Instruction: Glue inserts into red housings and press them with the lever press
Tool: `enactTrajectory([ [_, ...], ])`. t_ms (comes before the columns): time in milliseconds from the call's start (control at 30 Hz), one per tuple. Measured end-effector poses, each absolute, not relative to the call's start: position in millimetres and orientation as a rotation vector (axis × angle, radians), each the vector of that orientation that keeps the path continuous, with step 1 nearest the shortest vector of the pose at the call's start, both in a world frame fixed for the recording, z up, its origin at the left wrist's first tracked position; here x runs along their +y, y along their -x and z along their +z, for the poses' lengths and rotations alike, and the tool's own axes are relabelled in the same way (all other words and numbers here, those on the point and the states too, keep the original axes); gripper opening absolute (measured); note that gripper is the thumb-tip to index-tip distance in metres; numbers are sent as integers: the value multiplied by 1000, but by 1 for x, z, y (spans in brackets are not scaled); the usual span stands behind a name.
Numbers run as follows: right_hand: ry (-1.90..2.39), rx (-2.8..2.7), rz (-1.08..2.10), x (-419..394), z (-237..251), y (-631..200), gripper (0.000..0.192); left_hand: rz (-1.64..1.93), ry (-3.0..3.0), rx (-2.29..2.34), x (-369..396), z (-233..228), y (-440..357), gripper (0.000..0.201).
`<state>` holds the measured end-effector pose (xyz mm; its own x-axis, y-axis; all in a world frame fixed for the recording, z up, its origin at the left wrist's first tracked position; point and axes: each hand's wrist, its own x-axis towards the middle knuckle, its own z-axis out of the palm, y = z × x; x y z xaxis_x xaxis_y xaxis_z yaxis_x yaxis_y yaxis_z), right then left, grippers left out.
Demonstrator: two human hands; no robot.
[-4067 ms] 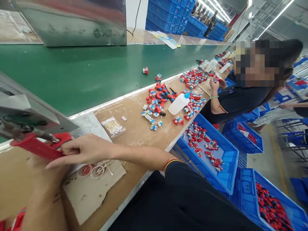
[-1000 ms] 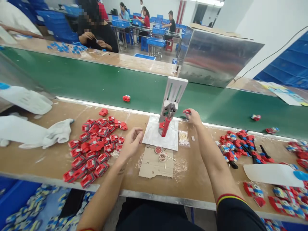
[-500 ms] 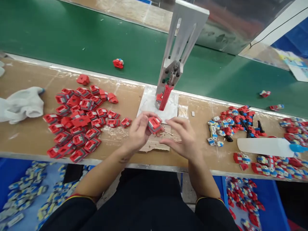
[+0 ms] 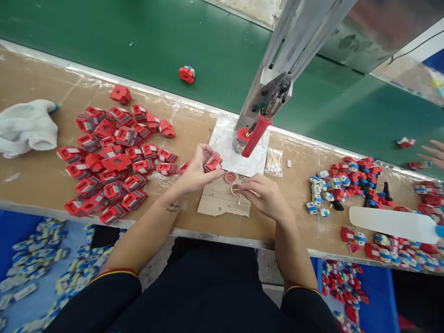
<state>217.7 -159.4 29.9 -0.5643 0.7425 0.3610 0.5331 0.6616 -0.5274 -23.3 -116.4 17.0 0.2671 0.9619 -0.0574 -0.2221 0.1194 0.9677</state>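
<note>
My left hand (image 4: pixel 199 173) pinches a red-and-grey plastic toy part (image 4: pixel 212 163) between thumb and fingers, its recessed face turned up. My right hand (image 4: pixel 263 194) is closed on a thin cotton swab (image 4: pixel 237 188), whose tip is over a small round lid. Beside it, a small round dish (image 4: pixel 231 176) with reddish contents stands at the edge of a cardboard piece (image 4: pixel 222 203). Another swab (image 4: pixel 239 200) lies on the cardboard. Left of my left hand is a pile of similar red-and-grey parts (image 4: pixel 114 189).
Ahead stands a metal press with a red handle (image 4: pixel 256 136) on a white plate (image 4: pixel 222 138). A bag of cotton swabs (image 4: pixel 274 162) lies right of it. Further right are assembled toys (image 4: pixel 343 175), a white bottle (image 4: pixel 391 224) and another person's hand (image 4: pixel 435 152). A green belt (image 4: pixel 104 41) runs behind.
My right hand has gone from spread fingers to a pinch on a swab. My left hand has shifted slightly up and left with the toy part. Another person's hand has appeared at right.
</note>
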Motion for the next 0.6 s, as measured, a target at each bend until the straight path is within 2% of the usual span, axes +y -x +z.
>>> enactTrajectory([
  [200,939,-2198,335,-158,19,-204,16,1193,-1223,782,-117,9,22,47],
  [433,951,-2277,462,-161,8,-204,13,1285,-1375,775,-122,9,20,45],
  [600,928,-2173,487,-160,21,-209,13,1356,-1453,830,-124,11,20,40],
])
